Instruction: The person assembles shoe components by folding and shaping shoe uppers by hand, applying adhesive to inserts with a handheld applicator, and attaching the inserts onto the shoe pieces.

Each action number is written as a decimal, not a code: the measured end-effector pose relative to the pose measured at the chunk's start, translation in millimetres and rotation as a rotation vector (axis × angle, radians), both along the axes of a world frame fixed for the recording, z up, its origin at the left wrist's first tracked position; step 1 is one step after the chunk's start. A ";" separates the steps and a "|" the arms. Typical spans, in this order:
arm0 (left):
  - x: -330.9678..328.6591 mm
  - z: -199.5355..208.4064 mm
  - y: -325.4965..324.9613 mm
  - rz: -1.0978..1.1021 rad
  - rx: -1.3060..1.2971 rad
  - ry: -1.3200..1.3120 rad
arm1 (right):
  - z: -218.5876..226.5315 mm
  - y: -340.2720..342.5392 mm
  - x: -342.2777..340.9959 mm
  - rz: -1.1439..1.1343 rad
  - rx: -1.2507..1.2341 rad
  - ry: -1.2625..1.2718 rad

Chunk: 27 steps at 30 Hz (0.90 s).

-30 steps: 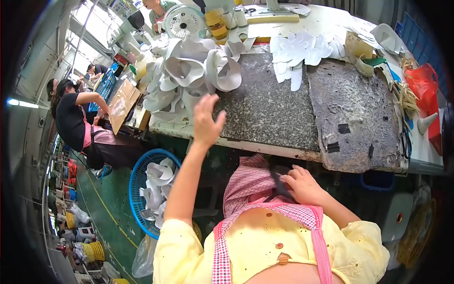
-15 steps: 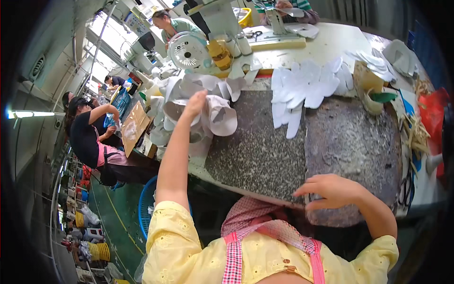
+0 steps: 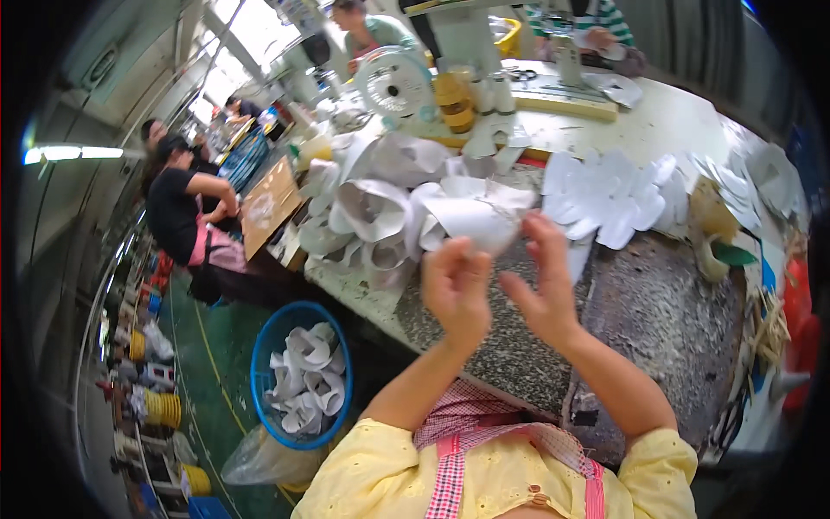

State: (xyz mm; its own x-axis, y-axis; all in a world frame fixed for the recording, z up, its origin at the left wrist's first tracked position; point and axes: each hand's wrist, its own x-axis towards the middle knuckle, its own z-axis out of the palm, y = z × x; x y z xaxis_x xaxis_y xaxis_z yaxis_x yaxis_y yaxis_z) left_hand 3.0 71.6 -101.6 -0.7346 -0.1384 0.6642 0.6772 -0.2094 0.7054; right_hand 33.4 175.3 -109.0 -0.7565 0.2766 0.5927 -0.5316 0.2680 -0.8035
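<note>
In the head view, the curved white piece (image 3: pixel 480 221) is just on the far side of the fingers, with its long axis going about left to right. The left hand (image 3: pixel 458 290) is the nearer one to its middle; the right hand (image 3: pixel 549 285) reaches its right end. The left thumb and fingers are close together at the near edge (blurred here, so I cannot tell whether they clamp it). The right thumb stands well apart from its fingers, whose tips seem to touch the piece. A pile of similar white pieces (image 3: pixel 372 208) lies to the left.
</note>
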 end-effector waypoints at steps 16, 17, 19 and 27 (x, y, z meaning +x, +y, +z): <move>-8.1 -19.2 -34.7 -0.689 -0.152 -0.309 | -21.1 19.0 -5.2 0.146 0.016 -0.102; -13.7 -13.3 -46.5 -0.707 -0.151 -0.326 | -20.7 16.0 -2.6 0.023 0.041 -0.114; -20.4 3.4 -73.8 -0.567 -0.724 -0.374 | -18.8 20.8 5.6 0.023 0.047 -0.194; -56.5 -15.2 -82.7 -0.610 -0.863 0.521 | 9.9 -2.4 14.7 0.250 0.610 -0.144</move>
State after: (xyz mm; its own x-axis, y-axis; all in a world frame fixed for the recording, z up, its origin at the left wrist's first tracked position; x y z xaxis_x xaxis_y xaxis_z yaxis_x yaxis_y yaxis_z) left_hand -53.5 -11.1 -116.8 -0.1362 0.7841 0.6054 0.8781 -0.1873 0.4402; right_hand 48.1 172.9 -99.1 -0.8372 -0.2697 0.4757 -0.5358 0.5790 -0.6146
